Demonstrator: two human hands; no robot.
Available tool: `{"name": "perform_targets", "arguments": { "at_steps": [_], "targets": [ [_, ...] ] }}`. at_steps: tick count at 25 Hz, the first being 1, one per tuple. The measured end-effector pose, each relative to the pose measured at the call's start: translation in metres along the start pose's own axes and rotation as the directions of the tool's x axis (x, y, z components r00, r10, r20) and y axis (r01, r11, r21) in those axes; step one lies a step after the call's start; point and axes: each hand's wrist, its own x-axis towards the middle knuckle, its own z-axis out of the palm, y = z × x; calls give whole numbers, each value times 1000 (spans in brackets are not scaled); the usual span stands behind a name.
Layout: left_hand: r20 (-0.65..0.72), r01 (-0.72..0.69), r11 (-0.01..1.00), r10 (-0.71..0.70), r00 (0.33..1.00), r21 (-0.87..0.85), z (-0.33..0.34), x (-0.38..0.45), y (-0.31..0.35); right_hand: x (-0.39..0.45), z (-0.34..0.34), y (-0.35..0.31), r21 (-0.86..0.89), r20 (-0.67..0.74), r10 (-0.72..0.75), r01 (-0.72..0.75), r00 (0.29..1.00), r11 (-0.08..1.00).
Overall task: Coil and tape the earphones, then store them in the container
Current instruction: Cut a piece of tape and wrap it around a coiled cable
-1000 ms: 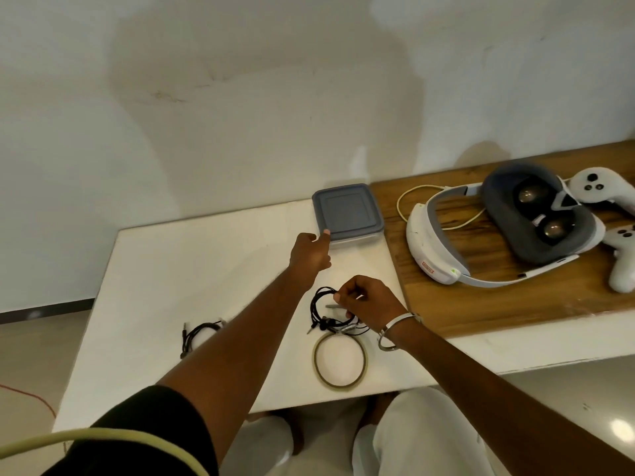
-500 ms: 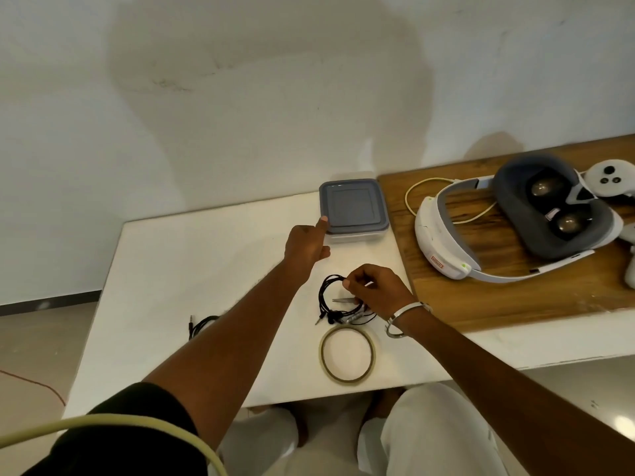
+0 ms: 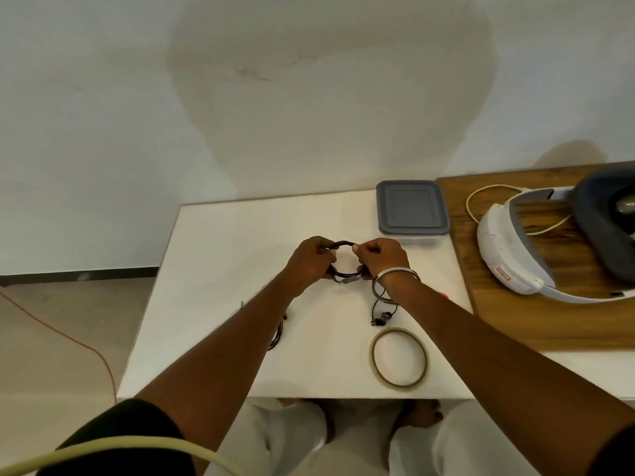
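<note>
At frame centre, the left hand (image 3: pixel 311 261) and right hand (image 3: pixel 381 257) are each pinching opposite sides of the coiled earphones (image 3: pixel 343 271), probably keeping loops together for taping; the tape roll (image 3: pixel 399 357) is lying lower right, the lidded container (image 3: pixel 411 207) upper right.

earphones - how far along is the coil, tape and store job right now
Coiling is in hand: the left hand and right hand grip opposite sides of a loop of the black earphones, with the earbuds dangling loose. No tape shows on the coil; the tape roll lies untouched. The container is lidded, so taping and storing remain.
</note>
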Motion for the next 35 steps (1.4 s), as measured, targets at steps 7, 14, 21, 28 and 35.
{"name": "perform_targets", "arguments": {
  "at_steps": [7, 14, 21, 28, 35],
  "targets": [
    [-151, -97, 919, 166, 975, 382, -11, 2, -29, 6, 28, 5, -497, 50, -225, 220, 973, 840],
    [-312, 36, 820, 176, 934, 571, -19, 3, -36, 16, 34, 3, -490, 158, -229, 277, 961, 827],
    [-335, 32, 917, 113, 936, 398, -44, 2, -47, 16, 45, -5, -297, 303, -266, 356, 915, 886],
    [-371, 13, 885, 182, 911, 465, -47, -14, -51, 9, 8, -3, -443, 185, -356, 401, 916, 802],
    [-365, -281, 903, 394, 843, 326, 5, -77, -60, -23, -74, 20, -632, 180, -372, 397, 911, 666]
  ]
}}
